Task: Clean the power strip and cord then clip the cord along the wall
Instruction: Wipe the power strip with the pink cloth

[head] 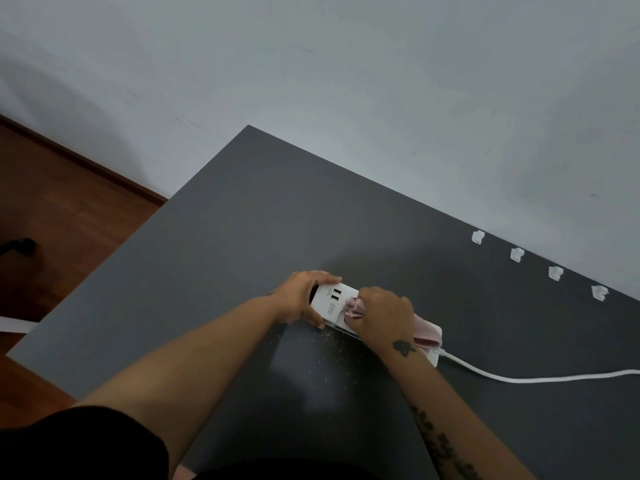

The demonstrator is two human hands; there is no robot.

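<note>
A white power strip with two USB ports lies on the dark grey table. My left hand grips its left end, thumb on the near edge and fingers over the far edge. My right hand presses a crumpled pink cloth onto the strip's top; the cloth trails out under my wrist toward the strip's right end. The white cord runs from that end to the right and out of view. Several white cord clips sit in a row along the table's far edge by the wall.
Fine pale crumbs are scattered on the table just in front of the strip. The pale wall rises behind the table. Wooden floor lies to the left, with a dark object on it.
</note>
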